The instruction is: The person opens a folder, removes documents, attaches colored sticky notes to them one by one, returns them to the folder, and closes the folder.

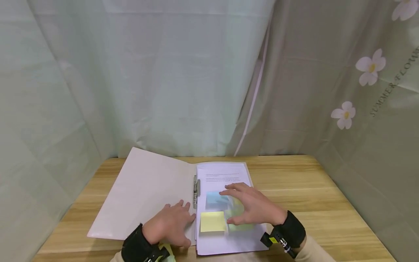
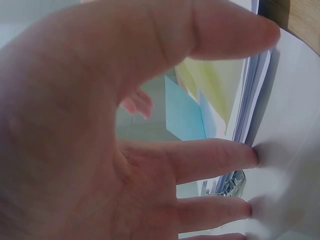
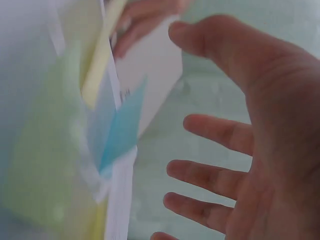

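Observation:
A white ring binder point(image 1: 147, 193) lies open, a stack of printed paper point(image 1: 224, 243) on its right side by the metal clip point(image 1: 196, 191). On the top sheet are a blue sticky note point(image 1: 215, 200), a yellow sticky note point(image 1: 212, 222) and a pale green sticky note point(image 1: 242, 227). In the right wrist view the blue note's free edge stands up from the page. My left hand point(image 1: 171, 223) is spread, its fingertips resting on the binder beside the stack. Over the notes hovers my right hand point(image 1: 250, 203), thumb and fingers apart, holding nothing.
The binder lies on a wooden table point(image 1: 311, 196) with a pale curtain point(image 1: 180, 80) behind it. Near the front edge, a pale yellow-green pad point(image 1: 168, 251) shows partly beneath my left wrist.

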